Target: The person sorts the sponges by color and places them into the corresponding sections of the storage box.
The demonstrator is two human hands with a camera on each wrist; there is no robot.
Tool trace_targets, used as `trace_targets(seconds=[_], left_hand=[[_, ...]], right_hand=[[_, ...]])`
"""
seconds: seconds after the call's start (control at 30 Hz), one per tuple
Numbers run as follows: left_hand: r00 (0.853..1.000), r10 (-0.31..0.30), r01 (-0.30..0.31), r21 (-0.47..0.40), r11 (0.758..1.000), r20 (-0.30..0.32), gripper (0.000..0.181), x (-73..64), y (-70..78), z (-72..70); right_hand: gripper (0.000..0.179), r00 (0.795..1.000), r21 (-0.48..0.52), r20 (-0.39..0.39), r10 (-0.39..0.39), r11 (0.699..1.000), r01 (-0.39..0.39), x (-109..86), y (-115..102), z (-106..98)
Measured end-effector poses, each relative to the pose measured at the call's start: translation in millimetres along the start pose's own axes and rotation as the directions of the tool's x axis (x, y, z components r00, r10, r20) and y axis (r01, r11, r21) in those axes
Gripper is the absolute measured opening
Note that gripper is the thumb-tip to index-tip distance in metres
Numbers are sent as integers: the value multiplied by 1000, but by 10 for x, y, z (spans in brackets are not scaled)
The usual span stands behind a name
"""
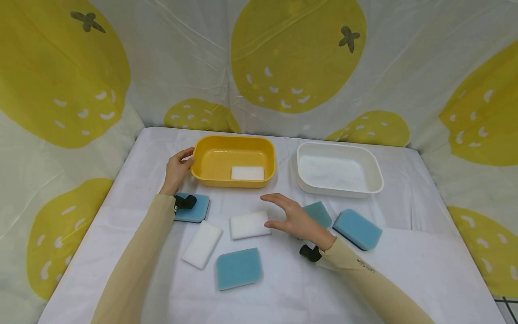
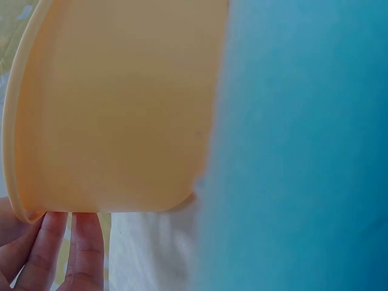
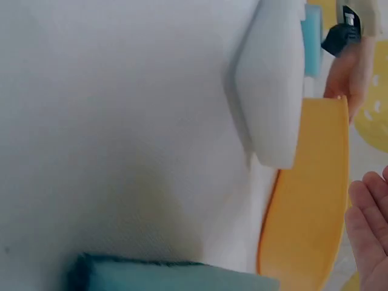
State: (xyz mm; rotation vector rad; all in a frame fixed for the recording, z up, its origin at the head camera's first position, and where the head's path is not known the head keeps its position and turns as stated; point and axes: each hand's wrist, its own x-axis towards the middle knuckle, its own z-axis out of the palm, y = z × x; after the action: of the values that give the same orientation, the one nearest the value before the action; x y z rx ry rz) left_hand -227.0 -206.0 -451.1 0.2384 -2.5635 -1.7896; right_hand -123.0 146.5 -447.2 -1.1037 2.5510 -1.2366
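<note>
My left hand [image 1: 176, 172] grips the left end of a yellow tub [image 1: 206, 183], with fingers [image 2: 45, 248] against the wall just under its rim in the left wrist view. Inside the tub lies a white sponge [image 1: 247, 173]. My right hand [image 1: 293, 218] is spread, thumb apart from the fingers, and holds nothing. Its thumb tip overlaps the right end of another white sponge [image 1: 250, 225] in the head view. Partly hidden behind the right hand is a blue-green sponge [image 1: 318, 213]. A blue sponge [image 1: 200, 209] lies below my left wrist.
A white tub [image 1: 340, 189] stands right of the yellow one. A blue sponge [image 1: 358, 229] rests in front of it. Nearer me lie a tilted white sponge [image 1: 202, 244] and a blue-green sponge [image 1: 238, 268]. Lemon-print cloth [image 1: 182, 67] surrounds the white-covered table [image 1: 425, 270].
</note>
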Motion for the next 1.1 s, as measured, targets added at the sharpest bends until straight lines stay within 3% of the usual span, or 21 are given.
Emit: trace_targets(seconds=[0.53, 1.1], left_hand=[[1000, -2, 2, -11, 1000, 1, 42, -4, 2, 4], [1000, -4, 4, 4, 1000, -2, 42, -6, 6, 4]], right_hand=[[64, 991, -22, 129, 25, 999, -23, -57, 34, 269], [66, 984, -89, 155, 91, 993, -78, -56, 36, 301]])
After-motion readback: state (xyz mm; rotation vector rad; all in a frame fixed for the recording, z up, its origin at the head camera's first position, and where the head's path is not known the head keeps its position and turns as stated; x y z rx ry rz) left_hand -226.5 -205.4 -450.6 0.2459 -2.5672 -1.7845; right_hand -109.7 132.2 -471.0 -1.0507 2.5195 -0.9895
